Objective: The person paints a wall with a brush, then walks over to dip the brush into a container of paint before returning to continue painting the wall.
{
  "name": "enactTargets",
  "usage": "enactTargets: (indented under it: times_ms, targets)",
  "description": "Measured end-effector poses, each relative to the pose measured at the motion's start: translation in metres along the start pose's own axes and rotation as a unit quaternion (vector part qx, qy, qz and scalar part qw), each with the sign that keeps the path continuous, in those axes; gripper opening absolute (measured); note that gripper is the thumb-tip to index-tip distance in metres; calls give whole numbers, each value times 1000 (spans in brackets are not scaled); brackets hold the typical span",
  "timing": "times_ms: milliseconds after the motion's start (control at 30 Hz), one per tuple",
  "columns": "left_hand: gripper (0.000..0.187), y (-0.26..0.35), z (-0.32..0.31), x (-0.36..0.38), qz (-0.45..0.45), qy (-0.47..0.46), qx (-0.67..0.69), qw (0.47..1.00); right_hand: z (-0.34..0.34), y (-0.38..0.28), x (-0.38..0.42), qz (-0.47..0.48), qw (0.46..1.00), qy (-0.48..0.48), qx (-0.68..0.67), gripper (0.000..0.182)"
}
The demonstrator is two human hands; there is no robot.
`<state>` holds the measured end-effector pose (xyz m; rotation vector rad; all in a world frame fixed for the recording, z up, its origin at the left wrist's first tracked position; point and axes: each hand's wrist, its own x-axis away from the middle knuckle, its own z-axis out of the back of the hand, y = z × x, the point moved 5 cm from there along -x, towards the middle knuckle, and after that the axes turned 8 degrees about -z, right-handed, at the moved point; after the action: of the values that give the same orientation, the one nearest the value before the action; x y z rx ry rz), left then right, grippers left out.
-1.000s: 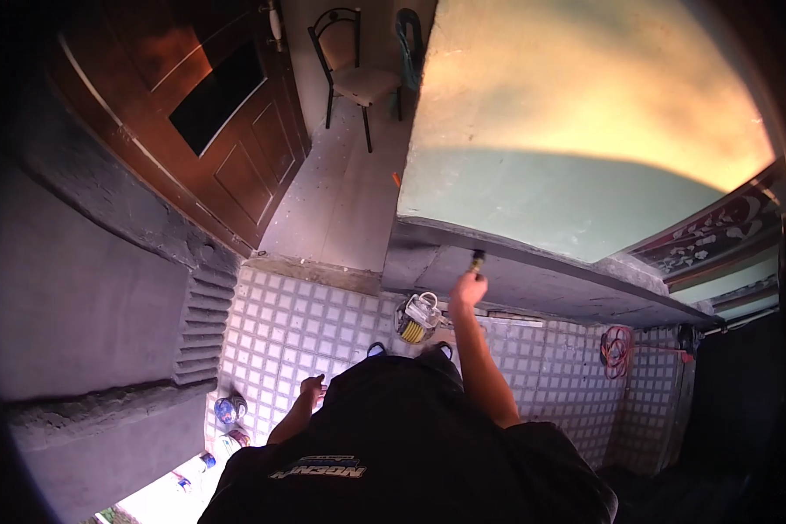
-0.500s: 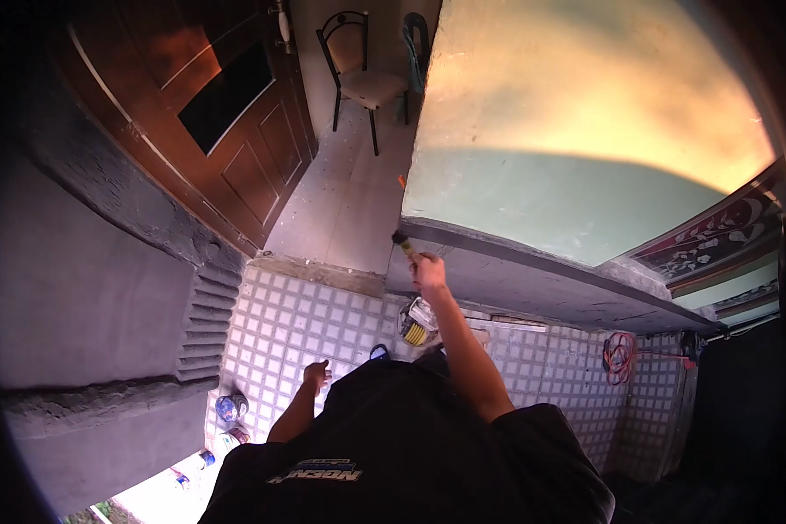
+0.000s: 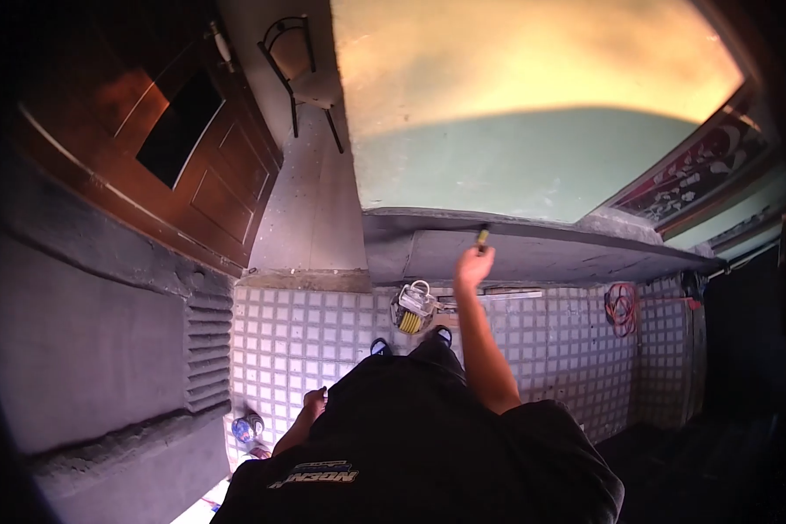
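Note:
My right hand (image 3: 473,264) is stretched forward and closed around a paintbrush (image 3: 483,237) with a yellowish handle. Its dark bristles are at the upper edge of the grey lower band (image 3: 533,253) of the wall, just under the pale green part (image 3: 498,166). Whether the bristles touch the wall is hard to tell. Low at my left side, my left hand (image 3: 313,403) hangs beside my dark shirt, partly covered by it. Its visible fingers are apart and hold nothing.
By my feet stands a container (image 3: 410,313) with a white handle and something yellow inside. A long strip (image 3: 511,296) lies along the wall base. Coiled reddish cable (image 3: 620,310) is at right, cans (image 3: 247,426) at left. Beyond are a brown door (image 3: 214,175) and a chair (image 3: 310,83).
My right hand has moved right along the wall with the paintbrush, away from the doorway corner. My left hand has dropped closer to my body. The view has shifted to the right.

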<state>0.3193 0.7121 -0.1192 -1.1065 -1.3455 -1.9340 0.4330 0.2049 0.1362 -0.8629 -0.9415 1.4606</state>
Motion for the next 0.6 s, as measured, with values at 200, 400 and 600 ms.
enactTargets:
  times_ms: [200, 400, 600]
  targets:
    - [38, 42, -4, 3, 5, 19, 30, 999, -64, -50, 139, 12, 948, -311, -62, 13]
    - [41, 110, -24, 19, -77, -7, 80, 994, -77, -50, 130, 30, 891, -453, 6, 21]
    - [37, 44, -26, -2, -1, 31, 84, 996, -19, -14, 59, -88, 926, -350, -110, 21]
